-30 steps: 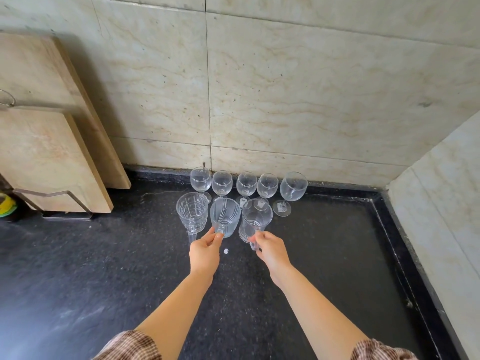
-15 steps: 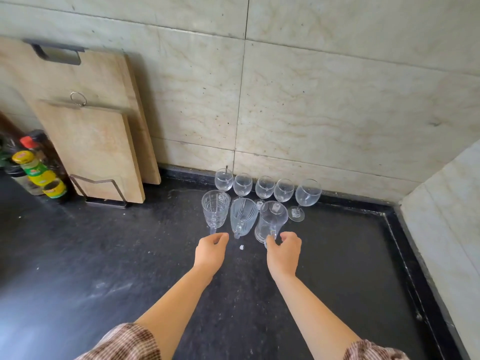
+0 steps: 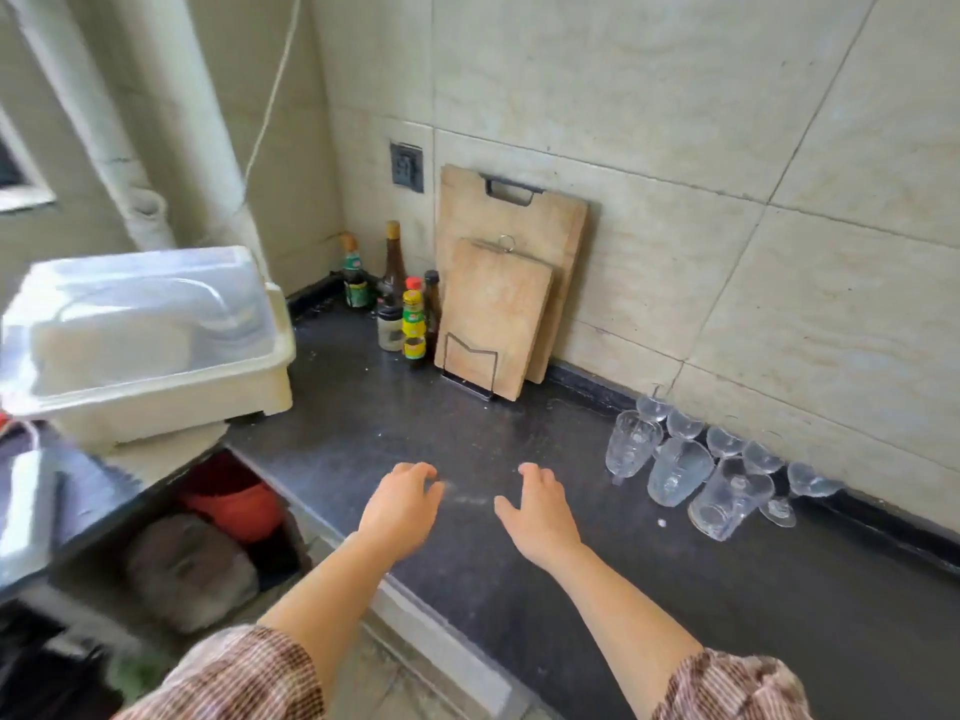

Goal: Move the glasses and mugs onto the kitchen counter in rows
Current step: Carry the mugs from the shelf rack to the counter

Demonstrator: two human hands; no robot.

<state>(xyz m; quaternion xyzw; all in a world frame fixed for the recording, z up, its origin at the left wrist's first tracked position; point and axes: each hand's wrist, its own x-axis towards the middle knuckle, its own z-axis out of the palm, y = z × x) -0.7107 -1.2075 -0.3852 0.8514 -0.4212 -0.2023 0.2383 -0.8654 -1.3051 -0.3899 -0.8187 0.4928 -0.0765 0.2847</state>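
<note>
Both hands are empty: the left hand [image 3: 402,504] and the right hand [image 3: 540,511] hover side by side but apart over the dark speckled stone kitchen counter [image 3: 467,589], fingers loosely curled and closed on nothing. The clear glassware stands to the right of them, well apart from the right hand, gathered against the beige marble-tiled wall [image 3: 727,252]: a back row of small clear stemmed wine glasses [image 3: 724,441] runs along the counter's raised black edge, and in front of it stand a cut-pattern clear goblet [image 3: 631,446], a ribbed clear glass mug [image 3: 678,472] and a plain clear glass mug [image 3: 730,498]. Two rows look begun, the front one shorter than the back. The step in hand seems to be going for more pieces, since both arms point away from the rows toward the left. There a cream plastic dish rack with a translucent lid [image 3: 150,345] sits on a lower surface; whether it holds glassware cannot be told through the lid. The next move probably calls for opening that lid and lifting a piece out. Farther back, two light wooden cutting boards [image 3: 498,324] lean in a wire stand beside a cluster of sauce bottles [image 3: 405,309].
</note>
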